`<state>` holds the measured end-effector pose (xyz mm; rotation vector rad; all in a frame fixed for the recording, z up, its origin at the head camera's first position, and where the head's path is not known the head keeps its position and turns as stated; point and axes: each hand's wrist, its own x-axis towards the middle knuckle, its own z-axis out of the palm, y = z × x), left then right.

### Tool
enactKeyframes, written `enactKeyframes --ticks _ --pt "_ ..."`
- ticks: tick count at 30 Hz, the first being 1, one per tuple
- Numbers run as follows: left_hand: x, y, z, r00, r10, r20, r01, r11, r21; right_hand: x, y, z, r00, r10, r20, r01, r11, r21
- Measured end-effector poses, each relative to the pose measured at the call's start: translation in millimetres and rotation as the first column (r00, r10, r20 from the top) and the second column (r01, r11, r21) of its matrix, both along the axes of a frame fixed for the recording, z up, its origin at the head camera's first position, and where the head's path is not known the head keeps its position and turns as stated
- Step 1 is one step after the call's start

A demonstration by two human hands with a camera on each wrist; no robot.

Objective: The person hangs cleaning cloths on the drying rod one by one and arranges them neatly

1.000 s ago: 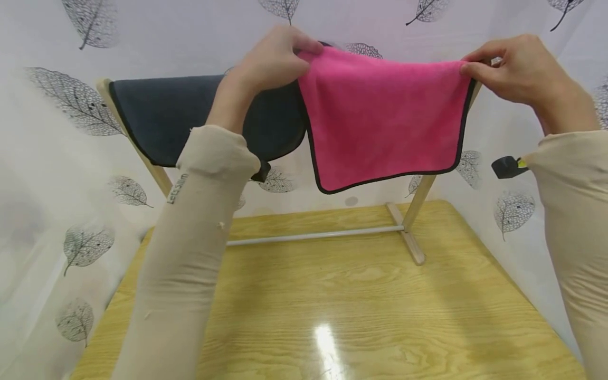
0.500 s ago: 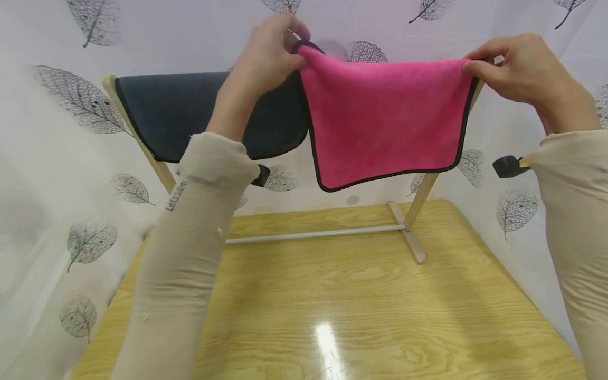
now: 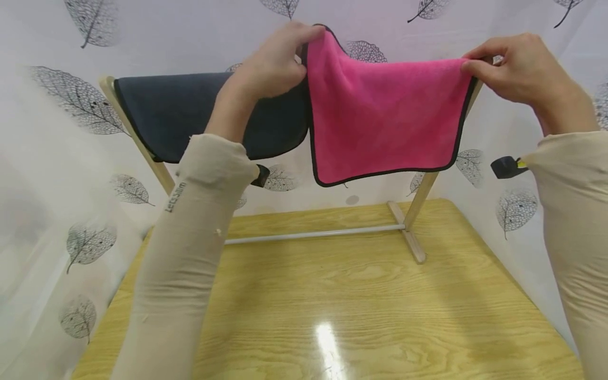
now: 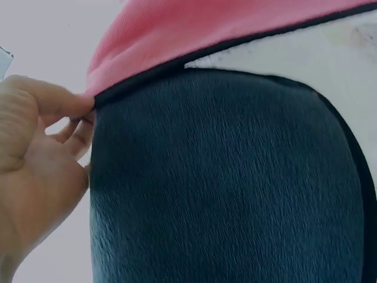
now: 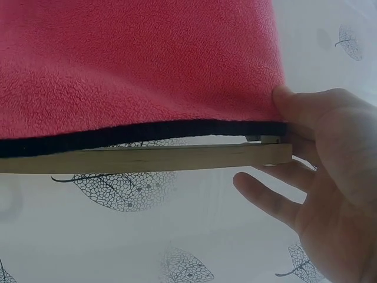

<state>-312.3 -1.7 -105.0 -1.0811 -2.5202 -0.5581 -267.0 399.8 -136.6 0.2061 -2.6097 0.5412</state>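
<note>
A pink towel (image 3: 385, 116) with black edging hangs over the top of a wooden rack, on its right half. My left hand (image 3: 273, 60) pinches the towel's upper left edge and lifts it into a peak. In the left wrist view, thumb and fingers hold the black-edged border of the pink cloth (image 4: 153, 41). At the rack's right end, my right hand (image 3: 527, 71) pinches the towel's upper right edge; the right wrist view shows this beside the wooden upright (image 5: 177, 158). A dark grey towel (image 3: 171, 113) drapes over the left half, partly behind my left arm.
The rack's white lower bar (image 3: 313, 234) and wooden foot (image 3: 408, 237) stand on a wood-grain table (image 3: 370, 306). Behind hangs a white curtain (image 3: 475, 105) printed with leaves. The left upright (image 3: 161, 174) is partly covered by the grey towel.
My left hand has shifted its grip and raised the pink towel's left top edge into a peak. My right hand keeps holding the other end. The grey towel has stayed in place.
</note>
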Motion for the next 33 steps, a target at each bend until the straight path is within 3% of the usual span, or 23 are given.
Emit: enactKeyframes --ticks 4,8,10,16,20,27,33 --pt "0.5 10 0.3 0.999 0.016 -0.045 -0.011 0.995 0.096 1.0 -1 0.4 1.0 -0.001 0.007 0.001 1.0 -0.012" --pt "-1.4 21 -3.2 0.998 0.062 0.022 -0.065 0.972 0.225 2.2 -3 0.6 1.0 -0.005 0.007 0.005 1.0 -0.009" --pt "-3.2 24 -5.9 0.996 0.077 0.038 -0.084 0.965 0.249 2.7 -4 0.6 1.0 -0.004 0.007 0.004 1.0 -0.011" --pt "-1.6 22 -9.5 0.978 0.205 -0.022 -0.202 0.974 0.101 1.8 -4 0.0 1.0 0.001 0.009 -0.001 1.0 -0.025" --pt "0.7 19 -7.2 0.967 0.25 0.04 -0.251 0.967 0.035 1.4 -4 -0.1 1.0 -0.011 0.019 0.012 0.999 -0.033" --pt "1.7 11 -8.0 0.981 0.185 0.063 -0.187 0.982 0.032 0.8 -3 -0.9 1.0 -0.015 0.017 0.016 0.999 -0.035" --pt "2.7 9 -6.0 0.981 0.162 0.106 -0.16 0.987 -0.029 2.5 -1 -0.5 1.0 0.0 0.016 0.001 0.998 -0.061"
